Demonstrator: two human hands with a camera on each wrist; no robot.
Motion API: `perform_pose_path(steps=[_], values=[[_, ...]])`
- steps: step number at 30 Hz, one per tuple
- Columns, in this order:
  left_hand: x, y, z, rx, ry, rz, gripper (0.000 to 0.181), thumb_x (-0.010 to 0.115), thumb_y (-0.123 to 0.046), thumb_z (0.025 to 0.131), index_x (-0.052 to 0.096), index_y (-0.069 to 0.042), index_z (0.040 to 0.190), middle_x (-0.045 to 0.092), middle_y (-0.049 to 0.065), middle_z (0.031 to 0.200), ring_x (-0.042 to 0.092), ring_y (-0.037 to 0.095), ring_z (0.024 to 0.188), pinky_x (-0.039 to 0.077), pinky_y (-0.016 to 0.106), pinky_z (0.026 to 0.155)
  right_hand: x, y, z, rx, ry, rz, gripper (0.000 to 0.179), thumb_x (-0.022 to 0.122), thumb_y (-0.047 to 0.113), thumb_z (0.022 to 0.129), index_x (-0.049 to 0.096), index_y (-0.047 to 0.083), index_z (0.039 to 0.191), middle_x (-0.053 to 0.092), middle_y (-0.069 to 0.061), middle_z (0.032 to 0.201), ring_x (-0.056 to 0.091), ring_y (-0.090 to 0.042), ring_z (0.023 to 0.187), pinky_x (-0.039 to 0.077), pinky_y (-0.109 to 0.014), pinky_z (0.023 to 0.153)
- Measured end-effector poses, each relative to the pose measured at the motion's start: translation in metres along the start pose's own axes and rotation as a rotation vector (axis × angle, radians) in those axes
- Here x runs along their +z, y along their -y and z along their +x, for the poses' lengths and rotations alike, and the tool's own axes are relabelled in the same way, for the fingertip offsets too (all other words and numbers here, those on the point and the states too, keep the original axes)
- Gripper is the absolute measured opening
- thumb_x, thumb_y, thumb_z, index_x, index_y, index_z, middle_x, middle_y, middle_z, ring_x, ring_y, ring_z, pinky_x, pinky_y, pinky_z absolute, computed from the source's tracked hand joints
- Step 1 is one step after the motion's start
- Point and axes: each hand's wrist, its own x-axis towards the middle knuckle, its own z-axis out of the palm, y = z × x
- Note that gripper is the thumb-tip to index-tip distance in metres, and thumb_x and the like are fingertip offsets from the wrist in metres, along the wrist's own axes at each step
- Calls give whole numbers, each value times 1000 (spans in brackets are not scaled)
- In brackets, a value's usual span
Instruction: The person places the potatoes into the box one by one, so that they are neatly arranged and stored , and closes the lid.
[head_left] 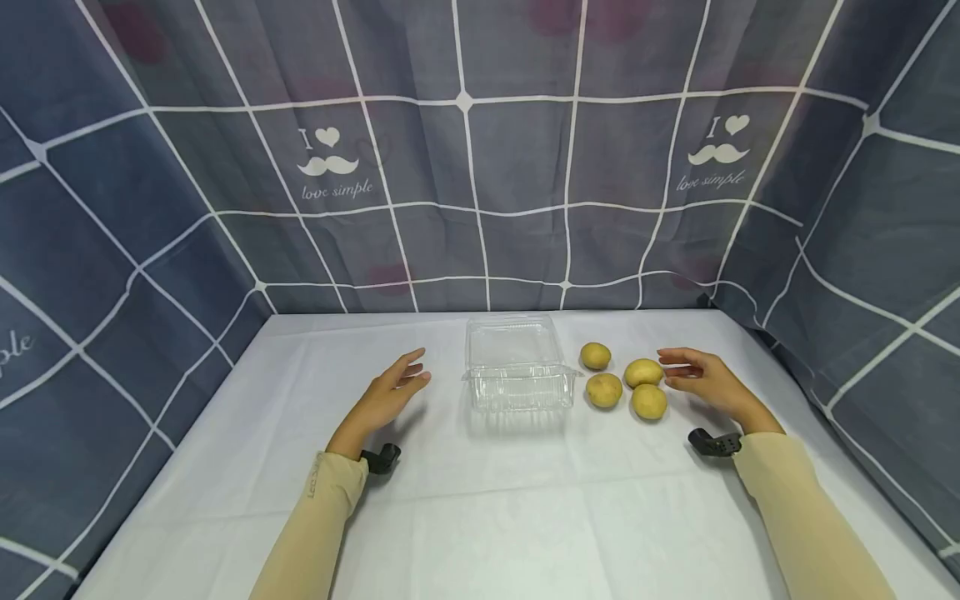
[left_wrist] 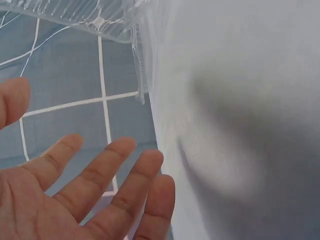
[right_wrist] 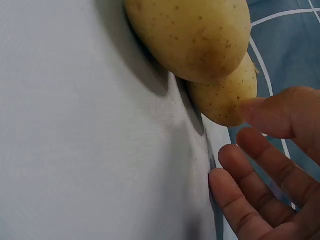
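Observation:
Several yellow potatoes sit in a loose group right of centre: one at the back (head_left: 596, 356), one at the front left (head_left: 603, 390), one at the front right (head_left: 648, 402), and one nearest the right hand (head_left: 643, 372). My right hand (head_left: 699, 377) is beside that last potato, thumb and fingers spread and nothing between them. In the right wrist view its thumb overlaps the farther potato (right_wrist: 227, 97). To the left, a clear plastic clamshell box (head_left: 522, 388) stands with its lid raised behind. My left hand (head_left: 390, 395) hovers left of the box, fingers relaxed and apart, holding nothing.
A white cloth covers the table (head_left: 495, 508). Dark grid-patterned curtains (head_left: 517, 167) rise along the back and both sides. Each wrist carries a black camera mount, one at the left (head_left: 382, 458) and one at the right (head_left: 715, 442).

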Motion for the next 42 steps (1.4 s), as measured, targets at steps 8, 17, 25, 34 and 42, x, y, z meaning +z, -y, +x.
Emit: perform_pose_path(steps=[8,17,25,34,42], values=[[4,-2,6,18,87,-128,65,51,-33,115,31,-2,169,48,29,161,51,49,145,48,61,114,-6,-3,9,65,72,66,59,74,-1,100,48,-19,150,51,-43,149,64,10,106,57,-16,89],[12,-9,13,-30,182,-307,69,50,-38,115,28,-6,171,42,28,166,53,45,145,47,56,118,-6,-4,16,62,117,55,59,77,1,98,50,-17,149,54,-37,150,62,10,108,57,-17,91],[18,-15,16,-53,213,-386,68,49,-39,115,29,-8,171,41,29,167,53,44,145,47,54,118,-10,-8,25,50,190,63,59,78,-2,97,51,-19,147,69,-7,139,64,7,108,57,-18,90],[30,-21,22,-107,232,-453,64,48,-36,115,32,-6,169,42,31,164,54,43,144,51,48,114,-10,-12,29,76,241,99,62,76,-5,96,47,-19,149,70,0,131,65,-1,105,56,-19,88],[35,-25,25,-107,258,-474,62,42,-39,117,34,-6,169,45,31,161,56,43,142,55,44,111,-10,-9,31,62,264,128,60,78,-4,95,53,-13,148,70,-2,130,64,2,111,55,-18,91]])
